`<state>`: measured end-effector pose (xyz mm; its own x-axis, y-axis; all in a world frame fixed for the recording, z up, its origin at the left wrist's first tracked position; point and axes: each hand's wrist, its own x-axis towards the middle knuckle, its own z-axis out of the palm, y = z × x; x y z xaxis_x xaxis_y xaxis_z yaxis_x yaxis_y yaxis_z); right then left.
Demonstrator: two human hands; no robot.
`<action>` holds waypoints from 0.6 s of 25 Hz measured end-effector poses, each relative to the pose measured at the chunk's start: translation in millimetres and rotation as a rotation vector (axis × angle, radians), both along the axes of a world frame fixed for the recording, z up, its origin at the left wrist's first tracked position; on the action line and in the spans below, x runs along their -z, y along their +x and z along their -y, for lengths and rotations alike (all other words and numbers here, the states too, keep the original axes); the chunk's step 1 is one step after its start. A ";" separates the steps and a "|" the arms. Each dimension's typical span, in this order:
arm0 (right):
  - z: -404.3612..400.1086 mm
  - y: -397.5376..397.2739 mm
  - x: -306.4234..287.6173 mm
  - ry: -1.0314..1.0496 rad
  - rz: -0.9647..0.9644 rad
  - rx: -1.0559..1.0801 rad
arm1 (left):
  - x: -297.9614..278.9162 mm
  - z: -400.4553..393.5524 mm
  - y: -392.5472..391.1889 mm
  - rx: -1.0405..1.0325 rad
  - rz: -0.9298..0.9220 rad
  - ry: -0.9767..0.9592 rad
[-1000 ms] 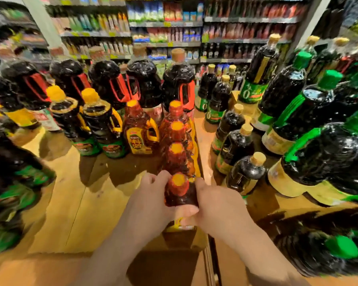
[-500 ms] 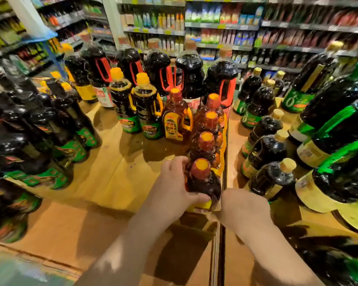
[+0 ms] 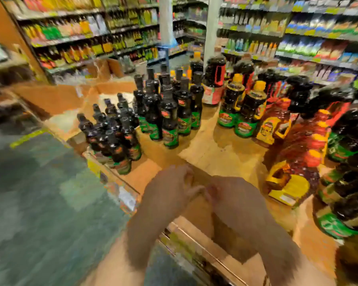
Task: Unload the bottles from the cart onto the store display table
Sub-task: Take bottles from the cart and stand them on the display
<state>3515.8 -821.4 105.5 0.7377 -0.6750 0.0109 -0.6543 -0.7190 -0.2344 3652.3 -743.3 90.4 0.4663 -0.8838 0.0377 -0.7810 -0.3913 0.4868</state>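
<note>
Fingers (image 3: 191, 191) of the left hand (image 3: 167, 188) are loosely curled and point toward the right hand (image 3: 234, 198); the fingertips of both hands nearly meet over the near part of the desk (image 3: 211, 149). Neither hand holds anything — the frame is heavily blurred, yet no bottle shows between the palms. Whether the fingertips actually touch cannot be told.

Both forearms enter from the bottom edge and converge over the wooden surface, just beyond its front rail with price tags (image 3: 120, 193).

Task items on the desk:
- Row of amber bottles with orange caps (image 3: 310, 145) — runs front to back on the right side, well to the right of the right hand. The nearest one, with a yellow handle and yellow label (image 3: 287, 182), stands close to the desk's front edge.
- Dark bottles with green labels (image 3: 170, 118), tall-necked, grouped at centre-left.
- Smaller dark bottles (image 3: 112, 133) packed at the left front corner.
- Two dark bottles with yellow caps (image 3: 244, 108) behind the bare middle of the desk.
- Large dark jugs with red handles (image 3: 214, 79) at the back.
- Large dark jugs with green labels (image 3: 345, 211) at the far right edge, partly cut off.

Grey-green floor (image 3: 39, 203) lies left of the desk. Stocked store shelves (image 3: 74, 36) fill the background; detail there is too blurred to read.
</note>
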 end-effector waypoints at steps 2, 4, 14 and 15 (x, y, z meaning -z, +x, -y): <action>-48.6 44.2 -3.0 0.034 0.062 -0.168 | -3.0 -71.7 27.8 -0.178 -0.029 -0.064; -103.3 85.8 -1.5 0.038 0.119 -0.344 | -3.1 -144.9 52.3 -0.362 -0.048 -0.106; -389.5 223.2 19.3 0.166 0.165 -1.128 | 3.7 -471.7 72.6 -1.072 -0.025 -0.170; -417.7 234.0 19.6 0.181 0.158 -1.208 | 5.0 -498.3 69.8 -1.129 -0.024 -0.192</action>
